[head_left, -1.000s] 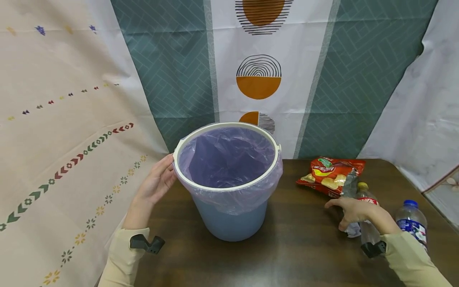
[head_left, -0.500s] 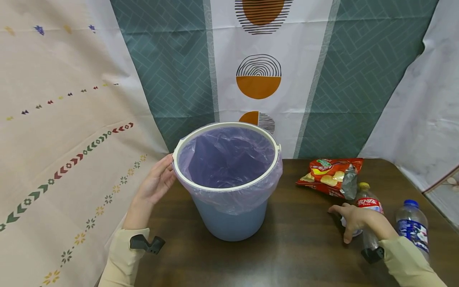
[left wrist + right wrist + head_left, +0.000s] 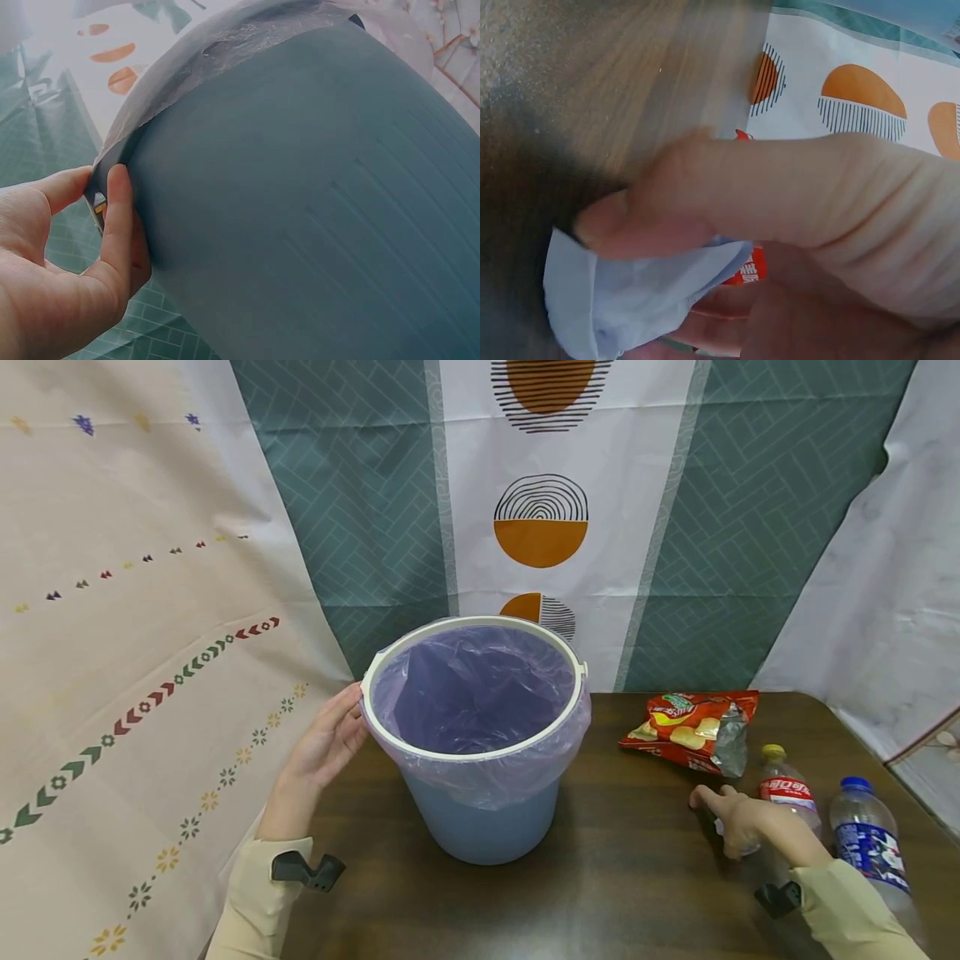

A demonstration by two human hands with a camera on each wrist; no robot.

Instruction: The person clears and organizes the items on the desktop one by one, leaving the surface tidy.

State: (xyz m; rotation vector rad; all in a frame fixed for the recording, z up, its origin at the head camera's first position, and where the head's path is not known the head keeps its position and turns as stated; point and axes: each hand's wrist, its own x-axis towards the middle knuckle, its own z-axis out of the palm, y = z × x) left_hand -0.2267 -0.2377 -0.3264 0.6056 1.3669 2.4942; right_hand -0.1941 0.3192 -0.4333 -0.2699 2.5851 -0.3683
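Observation:
A blue trash can lined with a thin purple bag stands mid-table. At its left side my left hand pinches the rim; in the left wrist view the thumb lies outside the white edge and the fingers press from below against the wall. Over on the right, my right hand is low over the table, curled about a crumpled white paper. The right wrist view shows the paper between thumb and fingers; in the head view the hand mostly hides it.
A red chip bag lies behind my right hand. Beside that hand is a yellow-capped cola bottle, and farther right a blue-capped bottle. The wooden table ends at a patterned cloth at the back.
My right hand has moved slightly toward me and closed about the paper. Both bottles have shifted to the right, and the chip bag has moved slightly left. My left hand stays at the rim.

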